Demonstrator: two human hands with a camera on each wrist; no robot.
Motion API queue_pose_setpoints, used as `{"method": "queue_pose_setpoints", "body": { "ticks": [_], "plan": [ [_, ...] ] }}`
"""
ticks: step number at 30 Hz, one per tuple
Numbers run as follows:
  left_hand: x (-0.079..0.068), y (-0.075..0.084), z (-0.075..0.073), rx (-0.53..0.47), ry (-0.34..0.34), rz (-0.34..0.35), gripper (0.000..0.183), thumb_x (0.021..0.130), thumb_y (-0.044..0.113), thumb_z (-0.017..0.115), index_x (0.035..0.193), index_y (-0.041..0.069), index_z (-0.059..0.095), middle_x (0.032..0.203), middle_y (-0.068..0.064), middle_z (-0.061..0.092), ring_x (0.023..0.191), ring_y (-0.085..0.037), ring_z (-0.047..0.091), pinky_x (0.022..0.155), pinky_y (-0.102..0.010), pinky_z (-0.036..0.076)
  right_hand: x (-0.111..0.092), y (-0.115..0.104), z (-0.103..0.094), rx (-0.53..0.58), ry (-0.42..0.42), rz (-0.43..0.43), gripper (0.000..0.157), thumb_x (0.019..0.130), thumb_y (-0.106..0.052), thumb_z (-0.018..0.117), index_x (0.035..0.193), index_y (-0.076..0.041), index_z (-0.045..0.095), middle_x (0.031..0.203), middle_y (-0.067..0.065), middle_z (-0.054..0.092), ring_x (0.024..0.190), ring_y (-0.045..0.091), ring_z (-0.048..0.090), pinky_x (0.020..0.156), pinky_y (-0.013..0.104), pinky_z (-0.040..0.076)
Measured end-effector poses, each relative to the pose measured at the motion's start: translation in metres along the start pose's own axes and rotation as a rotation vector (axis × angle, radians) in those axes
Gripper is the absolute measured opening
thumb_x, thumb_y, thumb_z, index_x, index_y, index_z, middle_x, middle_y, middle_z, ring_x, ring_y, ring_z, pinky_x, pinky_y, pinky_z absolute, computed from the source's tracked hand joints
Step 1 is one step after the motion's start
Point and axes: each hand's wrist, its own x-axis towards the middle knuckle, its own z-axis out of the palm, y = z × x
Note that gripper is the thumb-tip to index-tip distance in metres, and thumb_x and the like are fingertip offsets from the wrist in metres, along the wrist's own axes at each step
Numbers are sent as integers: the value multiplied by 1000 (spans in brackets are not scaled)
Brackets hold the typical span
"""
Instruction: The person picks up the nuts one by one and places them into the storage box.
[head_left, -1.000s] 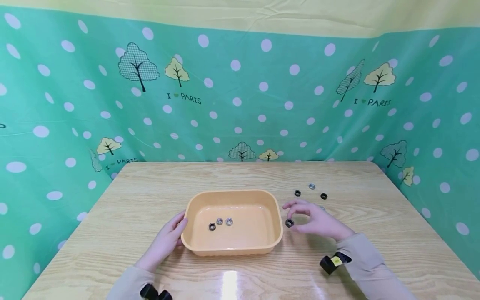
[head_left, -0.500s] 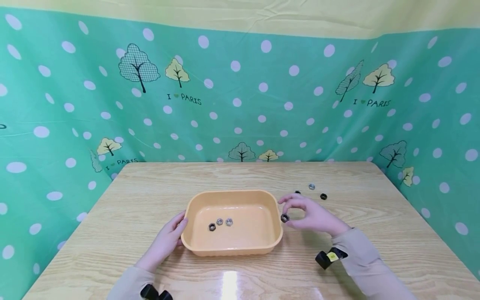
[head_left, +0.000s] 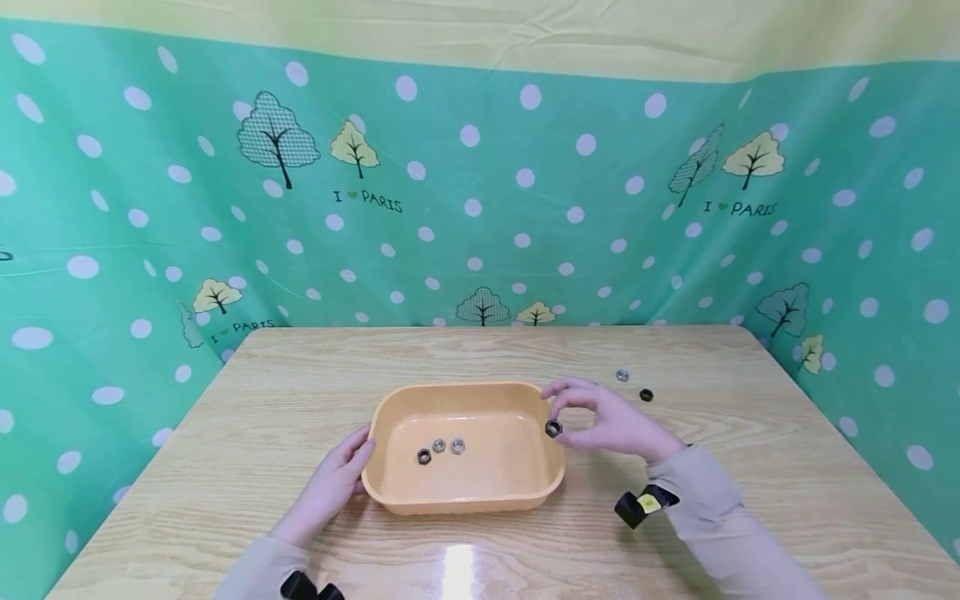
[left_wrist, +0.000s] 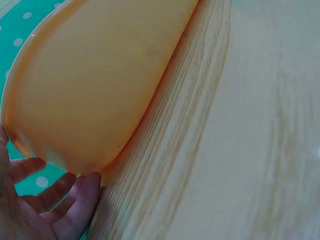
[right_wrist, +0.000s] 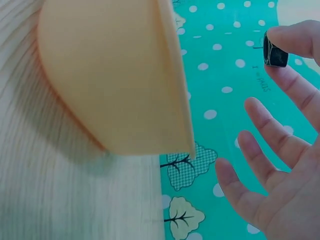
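With thumb and index finger my right hand (head_left: 615, 423) pinches a black hex nut (right_wrist: 278, 56), held up at the right rim of a light-orange plastic basin (head_left: 465, 505). Its other fingers are spread apart in the right wrist view. My left hand (head_left: 330, 477) holds the basin's left end, thumb at the rim and fingers against the outer wall, as the left wrist view also shows. Inside the basin lie a dark nut (head_left: 424, 462) and two silver nuts, one of them the right silver nut (head_left: 457, 452).
Behind my right hand, a silver nut (head_left: 622, 376) and a black nut (head_left: 647, 400) lie on the wooden table (head_left: 300, 367). A green dotted curtain (head_left: 480, 167) hangs along the back and sides. Black cameras (head_left: 630, 510) sit on both wrists.
My right hand has moved left and slightly up with the black nut, from beside the basin to its right rim. My left hand and the basin have stayed put.
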Motion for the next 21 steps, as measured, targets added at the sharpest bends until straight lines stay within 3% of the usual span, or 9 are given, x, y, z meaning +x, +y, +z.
{"method": "queue_pose_setpoints", "body": {
  "ticks": [7,13,21],
  "plan": [
    [1,-1,1,-27,-4,-1,50,103,21,38,145,-4,29,137,-33,42,94,-27,66,69,-29,61,12,-6,1,36,-18,-44,15,78,-8,71,90,-16,64,125,13,55,119,38,47,102,62,36],
    [2,0,1,-27,-4,1,49,103,20,38,145,-4,29,136,-33,43,93,-27,66,69,-29,61,24,-14,3,65,-39,-12,15,79,-12,71,92,-16,65,129,9,54,124,35,43,106,63,31],
    [1,-2,-1,-13,-16,-1,50,104,21,37,146,-4,27,139,-33,40,95,-27,65,70,-30,61,45,-19,13,114,-51,-49,15,79,-10,73,93,-10,66,127,11,56,122,30,47,108,53,38]
  ]
}}
